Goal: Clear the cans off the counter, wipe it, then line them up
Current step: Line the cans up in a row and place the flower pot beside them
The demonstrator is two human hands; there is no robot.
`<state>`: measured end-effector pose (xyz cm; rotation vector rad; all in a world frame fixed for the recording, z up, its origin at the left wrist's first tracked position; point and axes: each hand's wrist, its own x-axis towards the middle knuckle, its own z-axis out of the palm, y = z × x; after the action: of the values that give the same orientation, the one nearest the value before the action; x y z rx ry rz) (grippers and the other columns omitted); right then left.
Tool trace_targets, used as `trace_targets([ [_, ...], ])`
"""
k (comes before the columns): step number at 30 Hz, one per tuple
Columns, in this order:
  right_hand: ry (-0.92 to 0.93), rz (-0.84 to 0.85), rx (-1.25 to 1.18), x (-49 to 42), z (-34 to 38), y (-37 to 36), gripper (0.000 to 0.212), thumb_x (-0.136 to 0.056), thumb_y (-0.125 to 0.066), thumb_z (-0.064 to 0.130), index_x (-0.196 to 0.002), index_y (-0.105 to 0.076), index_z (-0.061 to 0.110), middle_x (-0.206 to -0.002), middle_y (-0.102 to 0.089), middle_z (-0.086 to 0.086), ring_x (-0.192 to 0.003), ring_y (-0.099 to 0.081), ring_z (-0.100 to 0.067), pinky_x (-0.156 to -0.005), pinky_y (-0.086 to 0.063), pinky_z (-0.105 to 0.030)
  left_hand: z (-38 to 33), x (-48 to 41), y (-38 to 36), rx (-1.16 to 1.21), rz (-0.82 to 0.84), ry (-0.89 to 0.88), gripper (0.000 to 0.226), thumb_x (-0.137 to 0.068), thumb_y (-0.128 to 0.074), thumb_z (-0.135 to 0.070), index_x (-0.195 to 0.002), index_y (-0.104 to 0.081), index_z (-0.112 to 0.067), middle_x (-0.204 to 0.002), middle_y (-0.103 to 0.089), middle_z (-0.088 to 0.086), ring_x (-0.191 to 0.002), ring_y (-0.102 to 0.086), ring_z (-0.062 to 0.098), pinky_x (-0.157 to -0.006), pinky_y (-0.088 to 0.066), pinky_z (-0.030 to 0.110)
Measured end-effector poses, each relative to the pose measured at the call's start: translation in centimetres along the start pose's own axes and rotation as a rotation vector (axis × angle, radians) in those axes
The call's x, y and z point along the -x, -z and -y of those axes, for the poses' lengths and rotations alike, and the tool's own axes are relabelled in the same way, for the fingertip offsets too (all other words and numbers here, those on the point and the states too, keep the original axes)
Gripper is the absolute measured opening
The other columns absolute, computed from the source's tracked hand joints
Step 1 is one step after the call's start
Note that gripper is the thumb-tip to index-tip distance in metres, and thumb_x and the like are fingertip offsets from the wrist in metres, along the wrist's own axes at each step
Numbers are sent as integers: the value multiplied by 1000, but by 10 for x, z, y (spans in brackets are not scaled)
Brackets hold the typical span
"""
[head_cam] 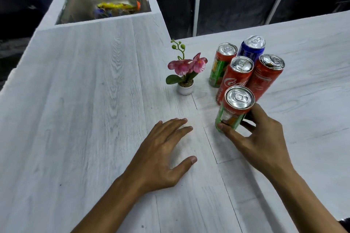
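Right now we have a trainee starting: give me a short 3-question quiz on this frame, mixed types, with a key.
1. Count: how many cans stand grouped to the right of the potted orchid?
2. True or false: the left hand lies flat on the counter, holding nothing.
3. Pick one: the right hand grips A) a cloth, B) the nearest can, C) nothing.

Key: 1. five; 2. true; 3. B
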<state>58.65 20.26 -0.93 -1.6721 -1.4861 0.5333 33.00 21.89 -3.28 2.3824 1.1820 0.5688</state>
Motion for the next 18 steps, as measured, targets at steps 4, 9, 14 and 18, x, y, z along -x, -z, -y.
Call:
trace_targets([
  [4,39,42,-31,2,21,-24,60,-72,-83,48,-123,-58,29,-107,-58,33,-103,-60,11,-86,-44,1,16,18,15,-5,-35,49,67,-94,-59,-59,-152,-47,-27,-163,-36,-13,-152,-26,3,-126,-23,44],
  [9,88,115,-44,5,48,-61,59,-75,-85,42,-124,-59,23,-106,-60,30,-104,-61,11,-88,-45,-2,39,43,34,3,-77,107,66,-95,-58,-59,-153,-45,-28,-163,-35,-14,-152,-24,1,-127,-20,41],
  [14,126,161,-45,9,78,-105,62,-75,-84,44,-126,-59,20,-109,-65,20,-105,-64,0,-89,-46,-2,72,68,63,11,-134,159,65,-95,-60,-56,-151,-47,-27,-161,-39,-13,-150,-29,3,-126,-22,41],
  [18,146,181,-46,14,107,-142,67,-73,-83,47,-129,-59,20,-111,-64,17,-105,-61,1,-86,-44,1,99,94,87,15,-155,204,64,-95,-62,-54,-150,-48,-25,-159,-42,-12,-149,-32,4,-125,-23,41],
])
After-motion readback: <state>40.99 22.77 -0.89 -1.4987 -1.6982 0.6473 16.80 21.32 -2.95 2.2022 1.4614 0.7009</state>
